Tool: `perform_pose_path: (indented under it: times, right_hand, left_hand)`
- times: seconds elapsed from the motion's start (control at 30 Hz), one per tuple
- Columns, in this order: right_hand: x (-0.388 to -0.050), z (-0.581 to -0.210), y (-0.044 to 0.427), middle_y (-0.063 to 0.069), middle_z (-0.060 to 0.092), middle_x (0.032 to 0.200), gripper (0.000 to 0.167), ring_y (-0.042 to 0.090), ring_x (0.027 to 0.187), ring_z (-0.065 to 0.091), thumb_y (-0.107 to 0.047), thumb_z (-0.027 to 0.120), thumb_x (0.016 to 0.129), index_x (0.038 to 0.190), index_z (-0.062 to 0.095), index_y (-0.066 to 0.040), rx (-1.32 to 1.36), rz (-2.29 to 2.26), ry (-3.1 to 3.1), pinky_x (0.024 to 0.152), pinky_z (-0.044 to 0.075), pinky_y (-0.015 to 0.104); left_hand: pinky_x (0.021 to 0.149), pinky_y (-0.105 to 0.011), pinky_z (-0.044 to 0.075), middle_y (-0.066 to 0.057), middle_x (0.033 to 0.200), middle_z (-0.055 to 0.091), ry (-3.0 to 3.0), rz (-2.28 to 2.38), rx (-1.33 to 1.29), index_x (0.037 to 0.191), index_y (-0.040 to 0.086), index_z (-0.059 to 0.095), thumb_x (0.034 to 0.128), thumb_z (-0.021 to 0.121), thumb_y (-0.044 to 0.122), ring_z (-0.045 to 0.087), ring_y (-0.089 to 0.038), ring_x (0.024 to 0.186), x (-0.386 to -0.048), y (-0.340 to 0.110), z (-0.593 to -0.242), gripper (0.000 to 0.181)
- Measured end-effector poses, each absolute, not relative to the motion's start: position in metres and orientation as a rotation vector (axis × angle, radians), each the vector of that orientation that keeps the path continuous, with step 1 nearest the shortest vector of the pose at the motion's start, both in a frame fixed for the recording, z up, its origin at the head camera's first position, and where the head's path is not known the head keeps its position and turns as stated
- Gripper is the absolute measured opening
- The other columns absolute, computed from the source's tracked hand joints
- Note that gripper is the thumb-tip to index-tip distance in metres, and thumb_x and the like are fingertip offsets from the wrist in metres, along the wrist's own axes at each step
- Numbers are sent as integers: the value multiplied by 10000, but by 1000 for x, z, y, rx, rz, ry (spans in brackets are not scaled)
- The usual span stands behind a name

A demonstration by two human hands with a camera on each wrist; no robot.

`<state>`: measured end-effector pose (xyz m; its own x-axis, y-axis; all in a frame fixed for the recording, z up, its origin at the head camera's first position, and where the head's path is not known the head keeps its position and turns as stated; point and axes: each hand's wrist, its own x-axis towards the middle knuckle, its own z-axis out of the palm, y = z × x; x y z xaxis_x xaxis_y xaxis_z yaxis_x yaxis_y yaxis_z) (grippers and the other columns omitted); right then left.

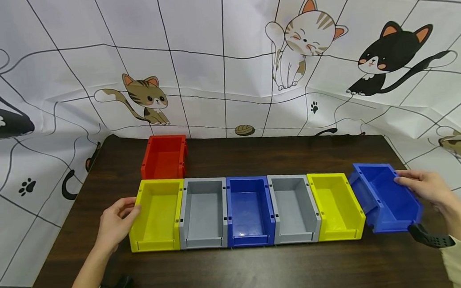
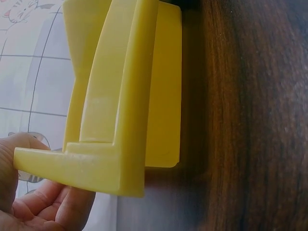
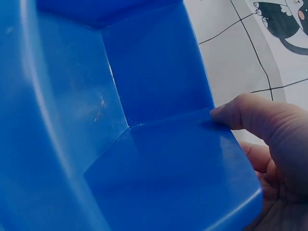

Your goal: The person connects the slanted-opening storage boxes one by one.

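Observation:
A row of plastic storage bins stands on the table. At its left end, my left hand (image 1: 115, 223) pinches the left side wall of a yellow bin (image 1: 157, 216); in the left wrist view, that wall of the yellow bin (image 2: 101, 168) lies between thumb and fingers. My right hand (image 1: 428, 188) grips the right side wall of a blue bin (image 1: 392, 195), thumb over the rim. This blue bin is tilted and turned askew at the row's right end, beside another yellow bin (image 1: 334, 199). The right wrist view looks into the blue bin (image 3: 159, 72), which holds nothing.
Between the yellow bins stand a grey bin (image 1: 207, 208), a second blue bin (image 1: 251, 209) and another grey bin (image 1: 295, 202), side by side. Behind the left yellow bin is a red bin (image 1: 165, 157). A cat-print sheet (image 1: 201, 74) hangs behind the dark wooden table (image 1: 264, 275).

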<state>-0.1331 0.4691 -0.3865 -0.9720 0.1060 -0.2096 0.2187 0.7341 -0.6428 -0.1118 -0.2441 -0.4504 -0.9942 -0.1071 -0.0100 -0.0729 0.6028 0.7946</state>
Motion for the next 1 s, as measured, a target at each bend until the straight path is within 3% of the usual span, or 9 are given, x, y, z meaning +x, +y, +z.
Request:
perform_pose_path:
  times: [0.07,0.13,0.2,0.3,0.37,0.47,0.67,0.9,1.0]
  right_hand:
    - [-130,-386,464,272,650,934,553,-28,681,544,-275,567,938,1232,454,180,190,-950,2923,566,489,206]
    - [-127,-385,453,358,585,1054,519,76,755,587,-236,574,930,1270,452,137,64,-873,3097,612,461,242]
    - [-125,-386,441,371,511,1196,491,249,940,604,-172,597,908,1319,463,61,-148,-829,3248,794,458,341]
    - [-122,-392,422,284,360,1416,547,483,1277,318,-132,598,897,1409,420,-66,-438,-796,3278,987,249,638]
    - [-120,-397,413,188,241,1510,557,428,1378,148,-146,579,911,1437,396,-141,-545,-755,3229,1007,60,713]
    - [-117,-401,405,112,167,1549,527,331,1421,21,-203,525,949,1453,372,-210,-546,-646,3197,983,-24,733]
    - [-116,-404,403,162,168,1539,516,333,1419,-35,-255,461,977,1474,320,-243,-482,-519,3147,997,-113,691]
    - [-114,-400,400,126,124,1554,524,323,1420,-25,-273,440,995,1490,270,-262,-487,-433,3110,969,-154,696]
    - [-113,-398,399,114,86,1561,530,337,1417,-23,-282,421,1004,1500,234,-267,-477,-423,3081,955,-160,705]
  left_hand:
    - [704,-149,491,-275,1188,554,-2777,-1384,158,1194,-71,548,952,556,183,572,-364,1018,-112,-244,-450,350]
    - [699,-134,481,-274,1187,555,-2775,-1389,159,1194,-71,548,953,556,187,572,-363,1017,-112,-244,-451,353]
    - [695,-128,477,-275,1185,556,-2774,-1390,160,1193,-72,548,954,554,190,573,-365,1016,-112,-244,-451,356]
    - [685,-121,471,-276,1187,556,-2774,-1395,163,1195,-72,548,955,551,195,572,-367,1020,-111,-244,-451,359]
    - [681,-120,467,-276,1192,555,-2775,-1396,165,1197,-71,547,956,549,194,572,-368,1025,-111,-244,-450,358]
    - [702,-151,490,-274,1205,547,-2786,-1400,175,1207,-66,542,958,547,204,567,-368,1037,-111,-244,-450,367]
    - [721,-179,509,-270,1210,544,-2795,-1397,191,1213,-63,536,959,545,207,569,-343,1028,-112,-244,-451,371]
    - [644,-116,470,-263,1132,591,-2738,-1413,143,1178,-67,558,949,561,194,531,54,821,-113,-244,-453,348]
    - [645,-107,463,-269,1144,583,-2744,-1401,142,1177,-70,556,950,561,206,582,-46,868,-113,-244,-453,357]
